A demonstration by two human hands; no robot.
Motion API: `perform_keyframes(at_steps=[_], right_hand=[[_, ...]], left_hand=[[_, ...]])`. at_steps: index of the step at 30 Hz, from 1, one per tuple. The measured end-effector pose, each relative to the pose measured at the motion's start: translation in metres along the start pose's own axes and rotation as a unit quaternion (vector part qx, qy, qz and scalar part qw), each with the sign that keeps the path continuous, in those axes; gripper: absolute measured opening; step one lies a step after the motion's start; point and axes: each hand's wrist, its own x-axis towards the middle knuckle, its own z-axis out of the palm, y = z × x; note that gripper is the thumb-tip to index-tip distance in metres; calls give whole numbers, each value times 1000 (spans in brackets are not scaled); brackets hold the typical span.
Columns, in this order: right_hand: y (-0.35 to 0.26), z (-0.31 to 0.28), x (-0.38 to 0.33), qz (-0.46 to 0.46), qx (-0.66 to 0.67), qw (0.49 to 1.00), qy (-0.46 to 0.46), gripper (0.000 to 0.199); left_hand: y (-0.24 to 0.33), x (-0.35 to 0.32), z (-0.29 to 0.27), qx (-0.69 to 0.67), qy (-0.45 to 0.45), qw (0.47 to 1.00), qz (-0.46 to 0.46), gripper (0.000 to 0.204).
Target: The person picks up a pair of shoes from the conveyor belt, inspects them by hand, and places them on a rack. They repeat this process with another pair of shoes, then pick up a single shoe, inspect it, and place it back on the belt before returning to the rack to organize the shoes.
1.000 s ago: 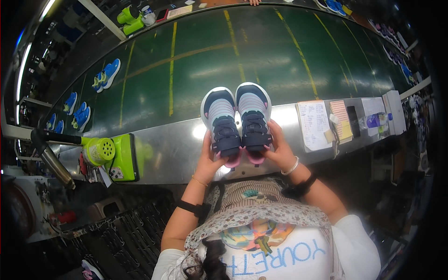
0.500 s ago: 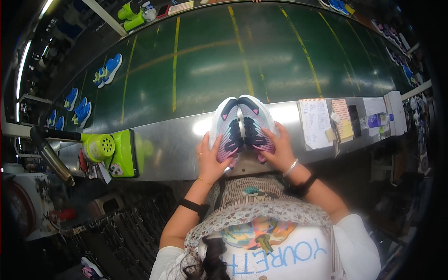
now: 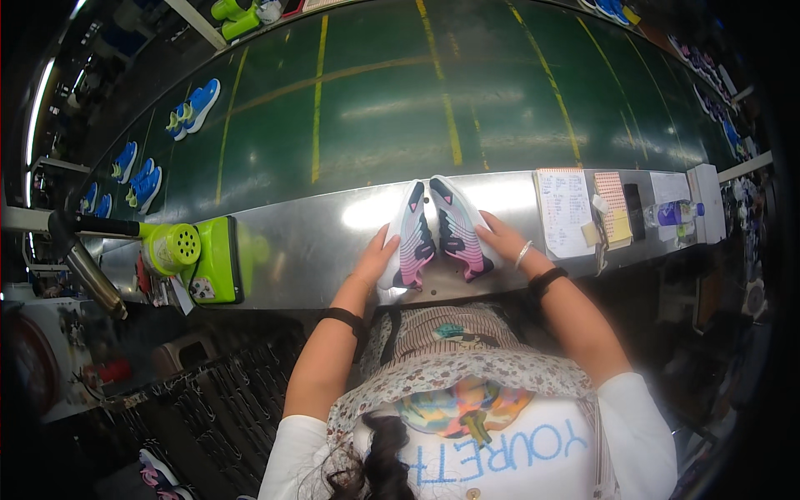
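A pair of sneakers stands side by side at the metal ledge, toes pointing away from me. Both have pale grey-white uppers fading to pink at the heel, navy laces and white soles. They lean so that their white outer sides turn outward. My left hand (image 3: 375, 257) grips the outer side of the left sneaker (image 3: 413, 243), its fingers partly hidden behind the sole. Around the outer side of the right sneaker (image 3: 460, 237) my right hand (image 3: 505, 242) is closed, thumb toward the upper. The heels are slightly apart, while the toes nearly meet.
A green conveyor belt (image 3: 375, 125) with yellow lines runs beyond the metal ledge (image 3: 308, 242). Blue sneakers (image 3: 196, 108) ride at its left. A lime-green hot-air tool (image 3: 177, 248) stands left. Right are a notebook (image 3: 565, 212), a dark phone (image 3: 634, 207) and a bottle (image 3: 673, 213).
Both sneakers have been rolled from upright onto a lean, showing their outer sides. My hands have shifted from the heels to the outer sides, and the heels have spread apart.
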Motion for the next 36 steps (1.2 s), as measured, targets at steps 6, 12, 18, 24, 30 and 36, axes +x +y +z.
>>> perform_keyframes(at_steps=[6,12,18,24,30,36], right_hand=[[-30,3,-2,83,400,910,-73,52],[-56,30,-10,84,691,711,-100,45],[-66,44,-7,86,727,668,-135,45],[-83,47,-14,60,731,659,-168,49],[-89,47,-18,57,738,656,-148,51],[-80,38,-25,-37,589,796,-131,60]], left_hand=[[26,-10,-6,-456,-18,886,-80,50],[66,-26,7,-686,-79,719,-72,41],[96,-33,15,-728,-91,674,-88,34],[102,-36,12,-738,-109,662,-76,33],[94,-36,10,-732,-133,666,-58,37],[92,-50,4,-556,-62,829,-28,48]])
